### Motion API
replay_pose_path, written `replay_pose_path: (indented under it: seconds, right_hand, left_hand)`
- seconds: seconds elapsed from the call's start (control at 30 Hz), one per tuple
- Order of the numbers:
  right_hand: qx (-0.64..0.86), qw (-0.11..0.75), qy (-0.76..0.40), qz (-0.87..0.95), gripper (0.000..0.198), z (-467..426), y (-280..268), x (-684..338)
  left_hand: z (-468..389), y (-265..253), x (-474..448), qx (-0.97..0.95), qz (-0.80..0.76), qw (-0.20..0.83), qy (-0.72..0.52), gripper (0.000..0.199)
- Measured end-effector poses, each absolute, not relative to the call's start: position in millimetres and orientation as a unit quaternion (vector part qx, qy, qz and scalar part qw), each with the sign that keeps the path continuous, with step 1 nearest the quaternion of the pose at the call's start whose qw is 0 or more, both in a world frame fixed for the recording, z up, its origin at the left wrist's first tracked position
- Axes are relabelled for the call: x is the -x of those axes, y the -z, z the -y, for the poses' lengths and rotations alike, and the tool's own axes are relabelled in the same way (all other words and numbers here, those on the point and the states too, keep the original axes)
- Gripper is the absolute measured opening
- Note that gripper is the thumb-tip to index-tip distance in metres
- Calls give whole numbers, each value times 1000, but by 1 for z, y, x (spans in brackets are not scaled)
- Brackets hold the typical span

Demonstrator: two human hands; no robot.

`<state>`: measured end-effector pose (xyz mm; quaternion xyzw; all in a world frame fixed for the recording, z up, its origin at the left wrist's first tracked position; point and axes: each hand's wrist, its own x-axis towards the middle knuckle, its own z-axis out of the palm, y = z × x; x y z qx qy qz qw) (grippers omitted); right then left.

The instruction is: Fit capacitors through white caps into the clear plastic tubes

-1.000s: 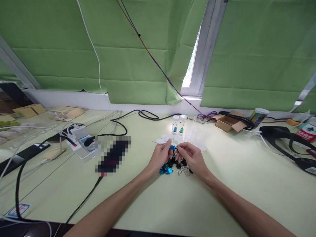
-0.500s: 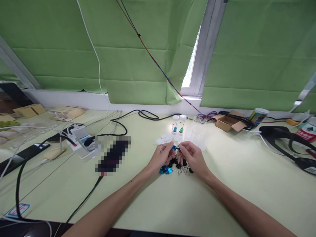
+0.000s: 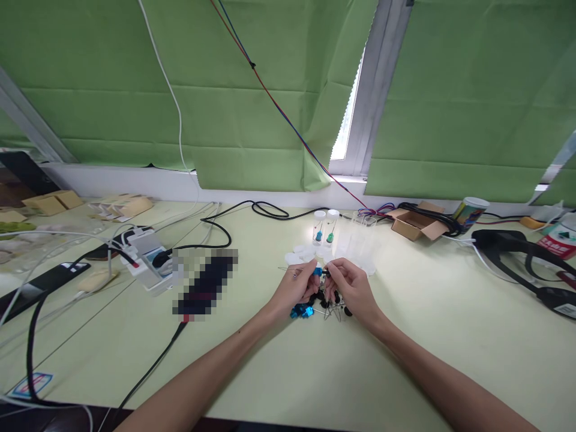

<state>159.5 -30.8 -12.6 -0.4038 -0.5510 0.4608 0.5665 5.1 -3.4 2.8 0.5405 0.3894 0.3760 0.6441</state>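
Observation:
My left hand (image 3: 294,287) is closed in a pinch on a small blue piece (image 3: 317,272), with a thin wire poking out to its left. Facing it, my right hand (image 3: 352,283) pinches a small black piece (image 3: 327,273) against or close to the blue one; whether they are joined I cannot tell. Under the hands lies a heap of black round pieces with thin metal pins (image 3: 333,311), partly hidden by the fingers. Shiny blue pieces (image 3: 302,311) are beside the heap. Behind stand two clear capped tubes, one with a blue piece (image 3: 318,236) inside, another with a green piece (image 3: 330,237).
White round caps (image 3: 294,258) and empty clear tubes (image 3: 363,234) sit just beyond the hands. A small cardboard box (image 3: 416,225) is at back right, black headgear (image 3: 508,255) at far right. Leftward are a power strip (image 3: 146,261), a blurred dark object (image 3: 204,285) and cables.
Both hands stay nearly in place, with the blue and black pieces still held between them. The view has shifted very slightly.

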Motion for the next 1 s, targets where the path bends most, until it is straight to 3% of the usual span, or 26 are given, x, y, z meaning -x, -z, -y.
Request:
replay_pose_path:
  seconds: [0.5, 1.0]
  right_hand:
    - [408, 579, -446, 547, 36, 31, 9, -158]
    - [381, 587, -439, 563, 22, 32, 11, -159]
  left_hand:
    - [7, -1, -9, -520, -381, 638, -421, 51]
    - [11, -5, -13, -473, -374, 631, -487, 48]
